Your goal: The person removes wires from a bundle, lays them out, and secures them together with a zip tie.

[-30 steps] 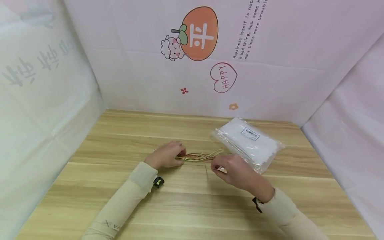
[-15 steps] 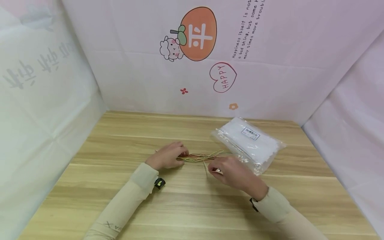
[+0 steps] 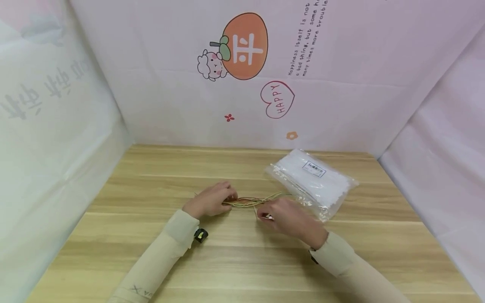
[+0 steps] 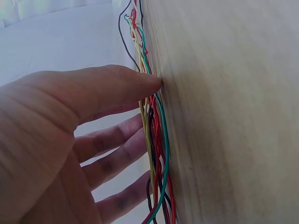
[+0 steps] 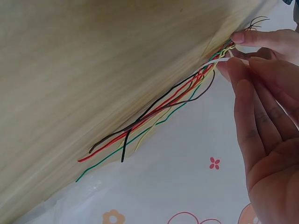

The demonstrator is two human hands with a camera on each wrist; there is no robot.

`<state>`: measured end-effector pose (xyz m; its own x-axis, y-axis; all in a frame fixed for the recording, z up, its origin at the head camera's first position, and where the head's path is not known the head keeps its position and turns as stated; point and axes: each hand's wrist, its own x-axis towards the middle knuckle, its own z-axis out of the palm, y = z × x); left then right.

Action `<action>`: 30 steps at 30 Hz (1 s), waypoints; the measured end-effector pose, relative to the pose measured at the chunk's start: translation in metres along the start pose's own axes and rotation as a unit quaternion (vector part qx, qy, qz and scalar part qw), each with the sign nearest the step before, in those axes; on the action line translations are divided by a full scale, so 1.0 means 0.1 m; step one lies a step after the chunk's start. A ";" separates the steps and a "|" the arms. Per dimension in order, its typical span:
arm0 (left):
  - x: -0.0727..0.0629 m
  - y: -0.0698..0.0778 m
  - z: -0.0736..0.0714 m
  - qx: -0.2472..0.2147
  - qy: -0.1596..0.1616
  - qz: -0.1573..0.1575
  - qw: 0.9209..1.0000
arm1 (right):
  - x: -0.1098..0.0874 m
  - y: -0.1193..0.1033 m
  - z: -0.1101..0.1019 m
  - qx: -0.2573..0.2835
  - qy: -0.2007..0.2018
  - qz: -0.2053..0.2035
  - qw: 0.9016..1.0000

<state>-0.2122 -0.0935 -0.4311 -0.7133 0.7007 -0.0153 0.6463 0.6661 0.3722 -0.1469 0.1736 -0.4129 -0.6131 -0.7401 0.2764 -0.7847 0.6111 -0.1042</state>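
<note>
A bundle of thin wires [image 3: 244,204], red, black, green and yellow, lies along the wooden table. My left hand [image 3: 211,200] holds it near its left end, thumb on one side and fingers on the other, as the left wrist view shows. The right hand [image 3: 289,219] is close to the middle of the bundle and pinches a thin white cable tie [image 5: 217,60] between thumb and fingertips. In the right wrist view the tie reaches across to the wires [image 5: 161,109], whose loose ends fan out. Whether it passes under the bundle I cannot tell.
Behind the right hand lies a clear plastic bag [image 3: 314,181] with white contents and a label. Printed white cloth [image 3: 170,105] walls in the back and sides of the wooden table [image 3: 235,261].
My right hand has moved left along the wires with the cable tie, closer to the left hand. The left hand keeps its hold on the wires. The head view has shifted slightly.
</note>
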 end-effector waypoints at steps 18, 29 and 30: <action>-0.01 0.01 0.00 -0.001 0.013 0.007 1.000 | 0.21 0.00 0.10 0.064 -0.058 0.028 0.996; 0.26 0.01 -0.07 -0.003 -0.012 -0.023 1.000 | 0.28 0.05 0.17 0.076 -0.061 0.003 0.995; 0.30 0.01 -0.08 -0.002 -0.016 -0.030 0.999 | 0.28 0.05 0.17 0.076 -0.059 -0.002 0.995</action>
<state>-0.2348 -0.0737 -0.4234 -0.7422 0.6669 -0.0666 0.6015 0.7066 0.3728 -0.1702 0.1511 -0.4220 -0.6087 -0.7761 0.1646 -0.7870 0.5643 -0.2495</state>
